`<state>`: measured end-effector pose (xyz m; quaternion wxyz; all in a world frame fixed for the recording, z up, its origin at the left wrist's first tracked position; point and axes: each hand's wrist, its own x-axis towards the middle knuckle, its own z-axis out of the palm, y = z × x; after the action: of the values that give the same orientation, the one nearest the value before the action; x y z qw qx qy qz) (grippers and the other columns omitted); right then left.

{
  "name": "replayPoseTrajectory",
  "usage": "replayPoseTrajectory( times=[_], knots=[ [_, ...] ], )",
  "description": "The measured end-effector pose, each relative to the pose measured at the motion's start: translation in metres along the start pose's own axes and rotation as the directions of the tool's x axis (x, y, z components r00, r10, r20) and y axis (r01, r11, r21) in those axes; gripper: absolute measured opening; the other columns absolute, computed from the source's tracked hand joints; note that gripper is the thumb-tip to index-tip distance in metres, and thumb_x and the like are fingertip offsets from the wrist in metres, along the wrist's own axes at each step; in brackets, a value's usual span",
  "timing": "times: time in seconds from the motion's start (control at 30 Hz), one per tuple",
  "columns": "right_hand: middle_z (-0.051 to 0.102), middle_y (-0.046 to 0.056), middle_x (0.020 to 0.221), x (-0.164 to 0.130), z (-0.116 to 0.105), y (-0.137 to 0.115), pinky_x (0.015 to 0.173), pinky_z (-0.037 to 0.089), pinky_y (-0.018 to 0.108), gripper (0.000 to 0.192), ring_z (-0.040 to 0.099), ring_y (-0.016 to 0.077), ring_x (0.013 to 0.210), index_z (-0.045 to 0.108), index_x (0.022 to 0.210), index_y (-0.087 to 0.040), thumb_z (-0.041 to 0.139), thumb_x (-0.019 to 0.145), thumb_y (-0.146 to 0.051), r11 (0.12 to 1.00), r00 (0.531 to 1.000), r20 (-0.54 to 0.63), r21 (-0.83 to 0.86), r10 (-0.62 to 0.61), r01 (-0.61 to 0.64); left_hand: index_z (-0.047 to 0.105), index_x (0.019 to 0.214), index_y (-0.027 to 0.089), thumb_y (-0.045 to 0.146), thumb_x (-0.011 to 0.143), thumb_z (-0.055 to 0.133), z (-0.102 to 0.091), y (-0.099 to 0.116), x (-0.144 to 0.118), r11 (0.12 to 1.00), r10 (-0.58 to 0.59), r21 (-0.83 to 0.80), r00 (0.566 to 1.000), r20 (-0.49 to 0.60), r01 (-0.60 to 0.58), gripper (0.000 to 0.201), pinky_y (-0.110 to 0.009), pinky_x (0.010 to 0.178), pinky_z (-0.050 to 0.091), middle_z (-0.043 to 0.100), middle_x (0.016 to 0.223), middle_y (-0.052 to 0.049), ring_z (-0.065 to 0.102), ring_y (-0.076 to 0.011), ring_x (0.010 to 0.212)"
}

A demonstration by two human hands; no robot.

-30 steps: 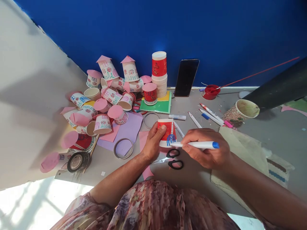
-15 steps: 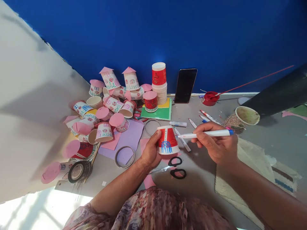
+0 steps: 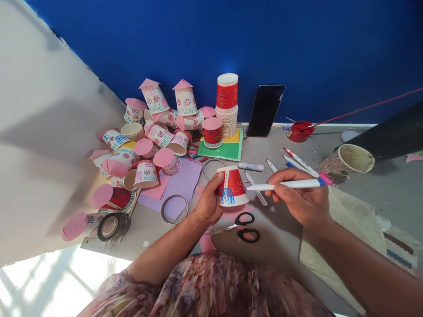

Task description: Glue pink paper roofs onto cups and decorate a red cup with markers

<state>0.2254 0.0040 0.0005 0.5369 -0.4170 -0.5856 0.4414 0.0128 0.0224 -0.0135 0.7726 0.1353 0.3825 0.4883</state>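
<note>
My left hand grips a red and white paper cup from its left side, upside down with the wide rim low and slightly tilted. Blue marker strokes form an arch on the cup's lower front. My right hand holds a white marker with a blue end like a pen. Its tip points left at the cup's right edge; whether it touches I cannot tell. Below the cup, black-handled scissors lie on the table over pink paper scraps.
Decorated cups with pink paper roofs are piled at left, near a black tape roll and purple paper. Behind stand stacked cups and a phone. Loose markers, a red paint pot and a used cup lie rightward.
The camera view has shifted a little, so the table things appear moved right. The cup is turned and tilted slightly in my left hand; the marker stays close to its right edge.
</note>
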Motion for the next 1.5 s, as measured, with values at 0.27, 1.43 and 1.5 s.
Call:
replayPoseTrajectory(
  times=[0.27,1.43,1.5],
  knots=[
    [0.073,0.0,0.071,-0.005,0.009,-0.021,0.054,0.048,0.026,0.007,0.065,0.0149,0.061,0.075,0.09,-0.024,0.07,0.094,-0.024,0.986,0.984,0.15,-0.122,-0.092,0.111,0.074,0.095,0.015,0.051,0.074,0.089,-0.003,-0.006,0.001,0.999,-0.028,0.046,0.999,-0.031,0.03,0.044,-0.036,0.083,0.061,0.079,0.084,-0.006,0.077,-0.0243,0.081],
    [0.072,-0.002,0.062,-0.001,0.007,-0.017,0.041,0.042,0.021,0.005,0.058,0.0114,0.046,0.076,0.085,-0.024,0.075,0.09,-0.025,0.98,0.995,-0.084,-0.195,-0.049,0.032,0.076,0.102,0.012,0.044,0.092,0.077,-0.002,0.0,-0.001,0.996,-0.09,0.004,0.996,-0.002,0.09,0.034,-0.038,0.092,0.063,0.08,0.085,-0.008,0.078,-0.0223,0.078],
    [0.071,-0.002,0.061,-0.002,0.007,-0.017,0.041,0.041,0.022,0.007,0.057,0.0114,0.045,0.076,0.084,-0.024,0.073,0.091,-0.027,0.975,0.997,-0.06,-0.221,-0.046,0.032,0.076,0.101,0.012,0.043,0.092,0.077,-0.002,0.0,-0.001,0.995,-0.095,-0.014,0.995,0.01,0.095,0.033,-0.039,0.093,0.063,0.08,0.084,-0.008,0.078,-0.0228,0.079]
  ],
)
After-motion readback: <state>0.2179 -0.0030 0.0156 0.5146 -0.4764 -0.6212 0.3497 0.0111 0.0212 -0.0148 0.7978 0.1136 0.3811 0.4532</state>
